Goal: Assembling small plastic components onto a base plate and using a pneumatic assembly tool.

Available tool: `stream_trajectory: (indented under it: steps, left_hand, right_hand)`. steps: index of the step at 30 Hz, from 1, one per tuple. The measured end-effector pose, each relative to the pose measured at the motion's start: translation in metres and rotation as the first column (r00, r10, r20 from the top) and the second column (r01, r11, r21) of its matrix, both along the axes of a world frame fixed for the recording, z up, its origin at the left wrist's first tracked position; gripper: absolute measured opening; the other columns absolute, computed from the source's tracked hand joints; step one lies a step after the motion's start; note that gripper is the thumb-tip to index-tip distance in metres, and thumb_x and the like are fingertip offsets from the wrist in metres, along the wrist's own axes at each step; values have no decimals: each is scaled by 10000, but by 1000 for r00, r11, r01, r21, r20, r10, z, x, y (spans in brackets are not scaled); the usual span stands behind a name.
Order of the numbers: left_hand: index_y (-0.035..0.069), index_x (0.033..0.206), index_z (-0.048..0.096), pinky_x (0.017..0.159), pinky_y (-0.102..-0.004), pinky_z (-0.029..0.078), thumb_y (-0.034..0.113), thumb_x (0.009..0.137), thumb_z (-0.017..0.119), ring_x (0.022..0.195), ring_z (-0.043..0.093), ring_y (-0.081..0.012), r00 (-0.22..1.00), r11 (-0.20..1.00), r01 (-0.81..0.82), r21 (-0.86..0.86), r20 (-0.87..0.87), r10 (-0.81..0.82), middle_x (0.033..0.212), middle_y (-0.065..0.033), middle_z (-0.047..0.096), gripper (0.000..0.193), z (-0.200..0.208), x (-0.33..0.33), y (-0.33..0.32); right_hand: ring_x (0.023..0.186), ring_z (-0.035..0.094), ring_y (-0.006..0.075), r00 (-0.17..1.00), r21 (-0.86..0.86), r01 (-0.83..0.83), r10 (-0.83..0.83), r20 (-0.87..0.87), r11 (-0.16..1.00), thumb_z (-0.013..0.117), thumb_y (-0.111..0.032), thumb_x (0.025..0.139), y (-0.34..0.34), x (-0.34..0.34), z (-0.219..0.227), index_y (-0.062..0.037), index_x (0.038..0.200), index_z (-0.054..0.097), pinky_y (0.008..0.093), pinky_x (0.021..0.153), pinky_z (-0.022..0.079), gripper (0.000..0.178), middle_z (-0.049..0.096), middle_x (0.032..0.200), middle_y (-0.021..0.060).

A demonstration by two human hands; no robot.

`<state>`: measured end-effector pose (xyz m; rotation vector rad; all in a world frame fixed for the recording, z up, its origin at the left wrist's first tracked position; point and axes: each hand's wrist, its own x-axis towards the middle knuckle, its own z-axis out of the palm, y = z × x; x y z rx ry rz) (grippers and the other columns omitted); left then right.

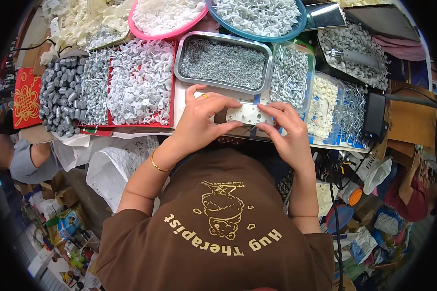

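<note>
A small white plastic plate with several holes (243,114) is held level above the near edge of the table, in front of my body. My left hand (199,116) pinches its left end between thumb and index finger, the other fingers curled or raised; a ring and a bracelet show on this side. At the plate's right end, my right hand (289,128) grips with thumb and fingertips. Just beyond the plate stands a metal tray (178,63) full of tiny metal parts (223,63). Fingertips cover both ends of the plate.
Left of the tray lie white plastic pieces (141,82), small metal screws (95,82) and grey cylinders (63,92). A pink bowl (132,24) and a teal bowl (303,24) stand behind. On the right are nails (289,72), cream pieces (323,92), metal hooks (353,109) and a black box (375,116).
</note>
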<state>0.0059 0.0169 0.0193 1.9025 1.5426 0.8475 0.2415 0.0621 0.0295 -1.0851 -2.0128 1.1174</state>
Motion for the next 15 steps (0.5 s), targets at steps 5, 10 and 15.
stream_trajectory:
  steps: [5,10,15]
  left_hand:
    - [142,1063,748,1113,-446,271,233,739,881,955,667,-132,1000,1000,9,10,-22,-9,991,40,738,362,3,0,2]
    - [141,1061,744,1110,-445,271,224,738,878,942,664,-133,1000,1000,24,4,-13,-24,984,36,736,359,5,1,2]
    - [141,1069,740,1105,-443,278,216,738,876,937,663,-135,998,999,40,-32,-51,-42,992,28,737,366,6,-2,3]
  right_hand:
    - [916,669,253,996,22,-55,54,69,998,742,-27,853,4,1,4,-13,1211,682,335,739,576,363,634,1109,138]
    - [856,647,191,999,-4,-25,25,36,1000,768,-47,833,1,2,3,-56,1208,717,295,692,525,379,668,1101,114]
    - [864,649,197,996,41,-43,39,82,998,760,-38,841,2,2,-4,-56,1221,709,299,699,528,383,664,1116,119]
